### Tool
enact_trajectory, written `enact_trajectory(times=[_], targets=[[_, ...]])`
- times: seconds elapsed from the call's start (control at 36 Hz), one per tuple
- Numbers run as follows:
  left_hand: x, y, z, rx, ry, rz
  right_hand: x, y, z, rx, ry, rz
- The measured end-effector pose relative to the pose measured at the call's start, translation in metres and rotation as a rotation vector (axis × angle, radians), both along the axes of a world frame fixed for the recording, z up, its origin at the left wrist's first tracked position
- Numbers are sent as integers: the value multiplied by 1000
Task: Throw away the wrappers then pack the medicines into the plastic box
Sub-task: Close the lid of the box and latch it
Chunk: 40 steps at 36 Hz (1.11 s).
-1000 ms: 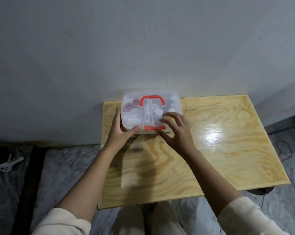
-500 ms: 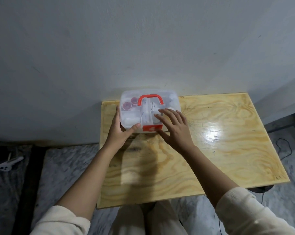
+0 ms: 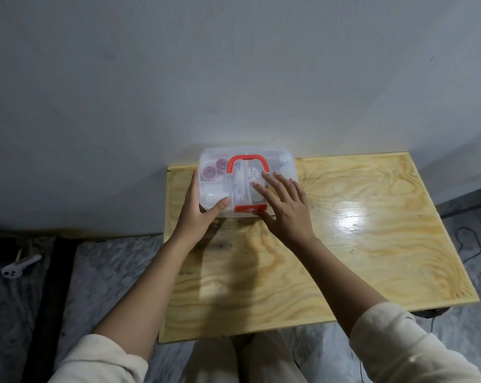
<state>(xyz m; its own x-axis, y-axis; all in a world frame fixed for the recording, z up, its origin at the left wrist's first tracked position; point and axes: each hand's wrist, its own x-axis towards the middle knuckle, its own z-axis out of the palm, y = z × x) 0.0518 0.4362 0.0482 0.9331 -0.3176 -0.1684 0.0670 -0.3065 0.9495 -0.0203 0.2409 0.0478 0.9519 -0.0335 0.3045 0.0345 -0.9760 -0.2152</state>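
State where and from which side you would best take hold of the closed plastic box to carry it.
Take the red handle on the plastic box lid, from above. It lies folded flat, so lift it upright first. Its arch is probably meant for a one-hand grip.

One box, one desk, two hands.
One clear plastic box with one red handle and one red latch sits on one wooden desk; inside the box, left of the handle, show two red-capped containers; two hands touch the box.
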Motion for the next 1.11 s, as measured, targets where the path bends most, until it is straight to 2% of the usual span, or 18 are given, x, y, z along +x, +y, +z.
enact_trajectory(times=[0.22, 0.33, 0.47, 0.69, 1.11], targets=[[0, -1, 4, -22, 3, 6, -1, -3, 9, 50, 76, -3], [2, -2, 2, -35, 18, 10, -5, -11, 13, 185, 132, -153], [0, -17, 4, -39, 49, 13, -7, -26, 19, 276, 151, -154], [10, -41, 11, 11, 75, -12, 4, -54, 24, 268, 165, -155], [22, -47, 10, 183, 4, -53, 11, -62, 29, 211, 245, -145]])
